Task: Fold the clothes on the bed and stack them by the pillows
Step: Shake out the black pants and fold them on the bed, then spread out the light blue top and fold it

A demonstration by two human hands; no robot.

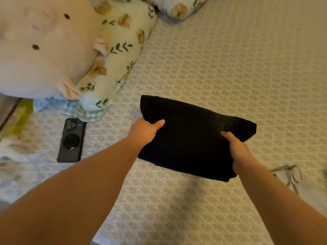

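both hands hold the folded black garment (191, 137) over the bed (230, 68): the left hand (144, 130) pinches its left edge, the right hand (236, 147) its right edge. i think it should be lowered level near the floral pillow (122, 55), so the folds do not open.

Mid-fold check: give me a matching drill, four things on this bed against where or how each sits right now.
Things:
1. folded black garment
2. dark smartphone
3. pale pink plush toy
4. floral-print pillow

States:
A. lying flat on the patterned bedcover
B. held at both side edges by left hand and right hand
C. lying on the pillow
D. under the plush

Pairs: 1-B, 2-A, 3-C, 4-D
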